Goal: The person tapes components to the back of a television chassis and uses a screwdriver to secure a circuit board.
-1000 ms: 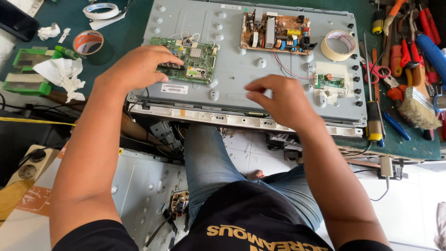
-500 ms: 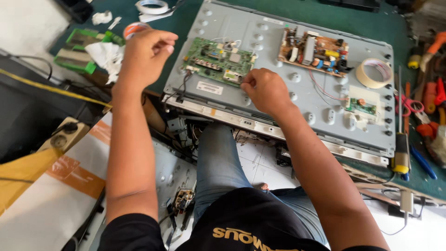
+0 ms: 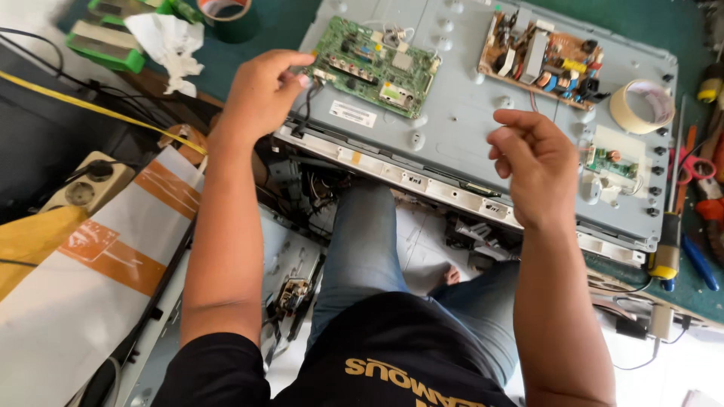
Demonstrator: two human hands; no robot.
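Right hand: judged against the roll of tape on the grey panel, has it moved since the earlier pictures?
Yes. The right hand has shifted right, away from the green circuit board, toward the roll of tape.

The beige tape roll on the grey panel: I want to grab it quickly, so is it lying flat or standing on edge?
Lying flat: the beige tape roll shows its round opening facing up on the grey panel.

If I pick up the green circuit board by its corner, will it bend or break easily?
The green circuit board looks flat and thin, so it is probably stiff and light. Its small raised parts and attached wires seem fragile. The left hand is at its corner, where a dark cable hangs, so it may tug back.
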